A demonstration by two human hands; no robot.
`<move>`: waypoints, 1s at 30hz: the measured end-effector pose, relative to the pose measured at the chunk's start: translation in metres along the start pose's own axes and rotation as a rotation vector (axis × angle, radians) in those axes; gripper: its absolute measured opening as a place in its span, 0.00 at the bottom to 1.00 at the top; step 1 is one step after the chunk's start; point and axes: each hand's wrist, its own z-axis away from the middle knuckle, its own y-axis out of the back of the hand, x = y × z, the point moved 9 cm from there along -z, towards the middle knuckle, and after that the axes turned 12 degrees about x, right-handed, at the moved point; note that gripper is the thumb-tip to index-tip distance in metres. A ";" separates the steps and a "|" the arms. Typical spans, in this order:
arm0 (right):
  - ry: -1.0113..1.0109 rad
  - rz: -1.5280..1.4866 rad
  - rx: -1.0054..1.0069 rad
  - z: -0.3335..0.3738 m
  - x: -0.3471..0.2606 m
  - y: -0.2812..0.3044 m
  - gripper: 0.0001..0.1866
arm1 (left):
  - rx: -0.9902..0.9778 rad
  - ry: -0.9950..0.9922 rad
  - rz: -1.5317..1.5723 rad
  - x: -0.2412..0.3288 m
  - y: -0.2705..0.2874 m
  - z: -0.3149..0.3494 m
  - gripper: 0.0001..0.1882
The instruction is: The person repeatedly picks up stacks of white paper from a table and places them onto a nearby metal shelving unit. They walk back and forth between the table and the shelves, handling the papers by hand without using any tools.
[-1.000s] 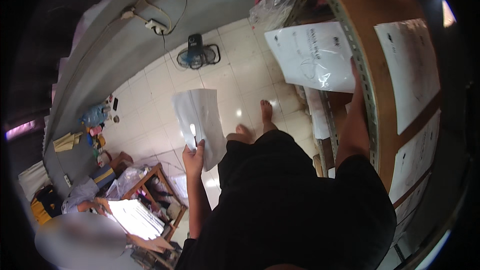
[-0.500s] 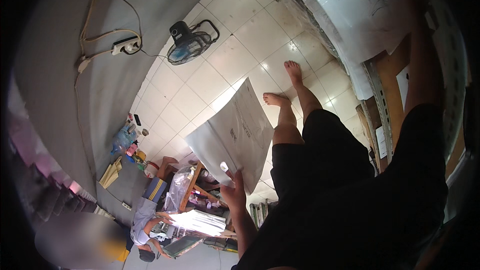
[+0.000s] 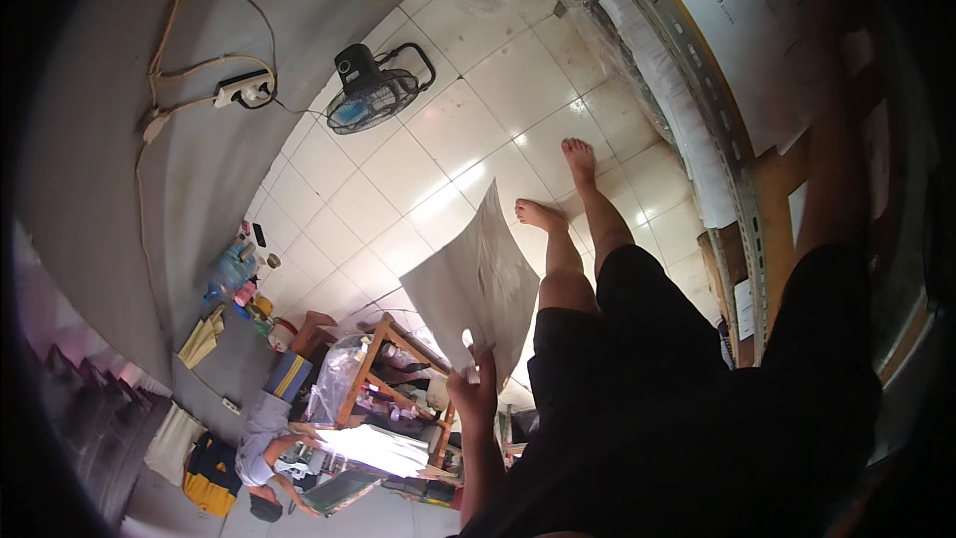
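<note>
My left hand (image 3: 473, 394) is closed on a pale plastic bag (image 3: 453, 284) beside its oval cut-out handle. The bag hangs creased over the floor in front of my legs. At the upper right, my right arm reaches to a rack shelf, where a white printed plastic bag (image 3: 732, 40) lies on a brown board (image 3: 782, 184). My right hand (image 3: 832, 25) is dark and blurred at that bag's far side. Its fingers cannot be made out, nor whether they grip the bag.
A perforated metal rack (image 3: 732, 130) edges the right side, with stacked white sheets (image 3: 677, 100) below. A black fan (image 3: 373, 90) stands by the wall near a power strip (image 3: 244, 90). At lower left, another person (image 3: 264, 438) works at a wooden-framed table (image 3: 363, 374).
The bag in my left hand has turned and folded, hiding most of its print. The printed bag at the right has shifted right, uncovering the rack's metal edge.
</note>
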 end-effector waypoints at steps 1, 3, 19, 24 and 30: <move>0.065 -0.132 0.028 0.014 -0.037 0.024 0.12 | -0.002 -0.015 -0.004 0.001 -0.005 -0.002 0.12; 0.117 -0.521 -0.045 0.067 -0.130 0.044 0.11 | 0.050 0.016 0.022 0.000 -0.011 0.006 0.12; -0.553 -0.756 -1.124 0.235 -0.324 0.196 0.32 | -0.205 -0.848 -0.069 0.206 -0.080 -0.013 0.12; -0.598 -0.557 -0.915 0.230 -0.309 0.196 0.26 | -0.698 -1.083 -0.180 0.236 -0.097 -0.008 0.24; -0.763 -0.253 -0.545 0.251 -0.274 0.251 0.13 | -1.201 -1.484 -0.267 0.229 -0.107 0.053 0.33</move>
